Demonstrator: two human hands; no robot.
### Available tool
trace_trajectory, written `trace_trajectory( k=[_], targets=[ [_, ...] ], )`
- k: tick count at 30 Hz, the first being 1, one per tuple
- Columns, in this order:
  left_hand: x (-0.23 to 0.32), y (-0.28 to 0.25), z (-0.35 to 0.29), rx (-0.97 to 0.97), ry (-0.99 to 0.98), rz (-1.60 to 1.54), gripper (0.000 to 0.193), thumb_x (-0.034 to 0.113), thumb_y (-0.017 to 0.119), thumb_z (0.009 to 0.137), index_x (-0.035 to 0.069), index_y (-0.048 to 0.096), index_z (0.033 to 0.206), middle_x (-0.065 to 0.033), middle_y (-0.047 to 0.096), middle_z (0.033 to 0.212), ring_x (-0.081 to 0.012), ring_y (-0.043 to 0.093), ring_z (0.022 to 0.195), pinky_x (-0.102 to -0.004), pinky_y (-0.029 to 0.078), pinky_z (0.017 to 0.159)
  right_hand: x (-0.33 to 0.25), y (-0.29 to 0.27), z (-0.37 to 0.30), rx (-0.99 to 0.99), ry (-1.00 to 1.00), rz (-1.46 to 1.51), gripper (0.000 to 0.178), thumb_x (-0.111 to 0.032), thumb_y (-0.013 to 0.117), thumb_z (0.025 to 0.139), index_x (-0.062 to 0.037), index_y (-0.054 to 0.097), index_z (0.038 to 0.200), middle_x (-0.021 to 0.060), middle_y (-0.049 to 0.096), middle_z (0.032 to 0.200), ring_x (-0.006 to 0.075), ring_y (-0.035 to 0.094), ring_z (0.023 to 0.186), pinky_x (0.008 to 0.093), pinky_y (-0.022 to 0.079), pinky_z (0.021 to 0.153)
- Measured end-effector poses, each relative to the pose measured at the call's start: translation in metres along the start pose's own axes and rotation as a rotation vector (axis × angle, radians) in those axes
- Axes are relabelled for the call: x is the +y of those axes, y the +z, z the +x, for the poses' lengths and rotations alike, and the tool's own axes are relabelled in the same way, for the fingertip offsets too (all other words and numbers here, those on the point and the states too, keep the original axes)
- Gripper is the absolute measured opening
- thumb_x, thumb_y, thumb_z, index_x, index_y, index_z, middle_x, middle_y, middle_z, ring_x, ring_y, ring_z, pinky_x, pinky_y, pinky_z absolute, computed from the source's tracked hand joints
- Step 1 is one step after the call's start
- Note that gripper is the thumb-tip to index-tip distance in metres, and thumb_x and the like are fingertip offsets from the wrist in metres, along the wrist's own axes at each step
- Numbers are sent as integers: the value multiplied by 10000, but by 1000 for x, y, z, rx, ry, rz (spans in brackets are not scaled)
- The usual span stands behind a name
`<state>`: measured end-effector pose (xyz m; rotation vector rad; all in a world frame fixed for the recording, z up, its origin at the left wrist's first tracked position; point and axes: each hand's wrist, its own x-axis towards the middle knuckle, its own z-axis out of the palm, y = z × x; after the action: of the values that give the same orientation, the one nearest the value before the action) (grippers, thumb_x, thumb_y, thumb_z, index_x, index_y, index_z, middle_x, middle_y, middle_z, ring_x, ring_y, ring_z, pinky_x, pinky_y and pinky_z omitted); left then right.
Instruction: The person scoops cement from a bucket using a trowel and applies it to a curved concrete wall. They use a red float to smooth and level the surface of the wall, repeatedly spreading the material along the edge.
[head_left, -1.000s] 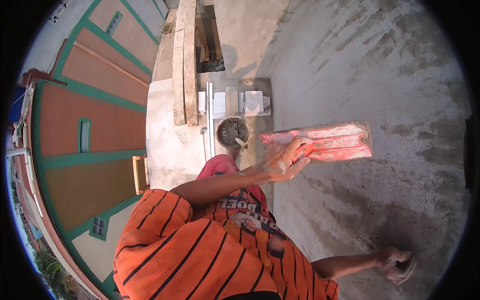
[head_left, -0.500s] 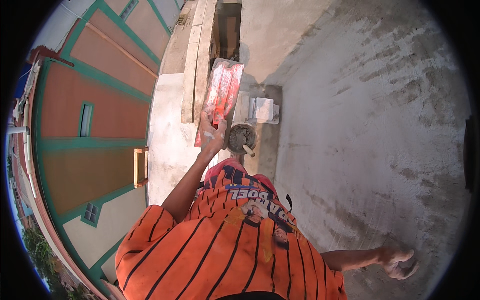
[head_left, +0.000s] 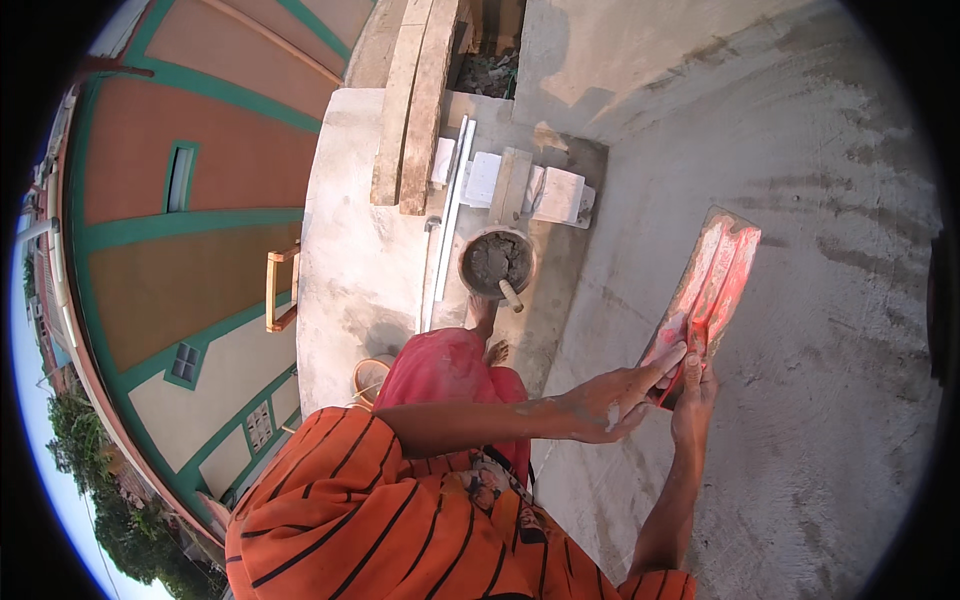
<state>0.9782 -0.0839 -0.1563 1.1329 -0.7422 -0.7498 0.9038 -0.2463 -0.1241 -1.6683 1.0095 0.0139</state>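
Observation:
A long red plastering float (head_left: 712, 275), smeared with grey mortar, is held up at the right in front of the rough plastered wall (head_left: 800, 400). My left hand (head_left: 608, 402) reaches across my body, its fingers closed on the float's near end. Beside it, my right hand (head_left: 694, 388) also grips that end, thumb up against the red handle. Part of each hand's grip is hidden. Near my feet stands a round bucket (head_left: 535, 262) of wet grey mortar (head_left: 492, 256), with the light handle of a trowel (head_left: 511, 297) sticking out over its rim.
Long wooden planks (head_left: 425, 105) lie ahead, beside white strips (head_left: 455, 215) and pale blocks (head_left: 483, 180) behind the bucket. A second bucket (head_left: 370, 378) sits left of my legs. A small wooden frame (head_left: 281, 290) stands at the left, near a green-trimmed building (head_left: 160, 250).
My left hand has carried the float from ahead of me to the wall at the right. My right hand, formerly empty beside the wall, has come to grip it too.

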Motion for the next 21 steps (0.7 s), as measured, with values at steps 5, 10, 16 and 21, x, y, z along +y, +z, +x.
trace_trajectory(
  k=[5,10,16,21],
  targets=[
    [-233,-127,-32,304,-321,560,523,142,581,832,29,484,1333,-204,591,1217,-316,560,1146,-387,431,980,74,-29,42,-134,165,66,458,-465,642,909,-45,614,1089,-32,521,672,60,502,567,231,439,529],
    [-472,-235,-46,-45,-627,1177,936,177,688,702,102,215,1505,-156,318,1514,-334,255,1429,-506,270,1118,121,-54,93,-305,329,139,591,-471,805,760,-37,601,1104,-45,506,633,45,485,515,201,416,467],
    [-511,-260,-26,-454,-840,1269,830,250,759,615,168,453,1383,-119,530,1332,-297,455,1302,-472,298,1106,160,-57,101,-347,555,129,671,-466,858,682,-15,587,1099,-37,520,658,50,525,544,217,452,477],
    [-472,-316,-65,-589,-944,1044,447,321,772,630,199,705,1055,-105,707,971,-291,668,986,-401,497,905,148,-42,106,-355,608,164,791,-438,872,669,9,545,1234,-5,543,871,61,531,580,220,454,481]
  ],
)
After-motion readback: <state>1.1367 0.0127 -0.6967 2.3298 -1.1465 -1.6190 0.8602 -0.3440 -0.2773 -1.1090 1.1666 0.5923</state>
